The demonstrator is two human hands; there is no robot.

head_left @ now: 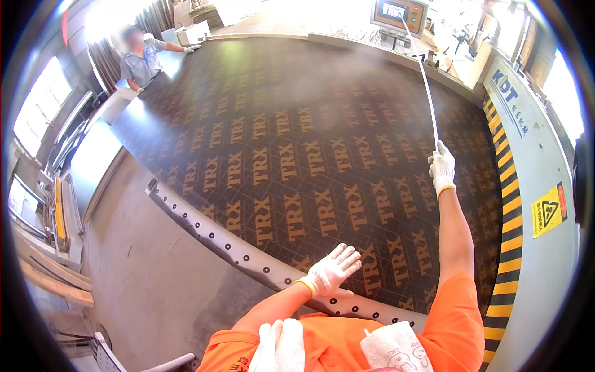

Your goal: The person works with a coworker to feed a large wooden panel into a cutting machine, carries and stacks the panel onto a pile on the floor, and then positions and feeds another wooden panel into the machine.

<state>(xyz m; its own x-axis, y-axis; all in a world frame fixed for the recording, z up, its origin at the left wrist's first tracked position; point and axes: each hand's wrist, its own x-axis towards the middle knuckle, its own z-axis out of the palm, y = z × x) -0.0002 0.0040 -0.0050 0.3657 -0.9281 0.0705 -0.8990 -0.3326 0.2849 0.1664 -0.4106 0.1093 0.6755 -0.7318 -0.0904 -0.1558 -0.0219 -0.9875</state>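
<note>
A large dark panel, printed all over with gold "TRX" lettering, spreads out before me. My left hand, in a white glove with a yellow cuff, is at the panel's near edge, palm down and fingers stretched out. My right hand, gloved the same way, reaches over the panel's right side. Its fingers are closed around a long thin white rod, which points away toward the far edge. A pale haze hangs over the far part of the panel.
A metal rail with round black studs runs along the near edge. On the right stands a grey "KDT" machine beam with black-yellow stripes. A control screen stands far back. Another person touches the panel's far left.
</note>
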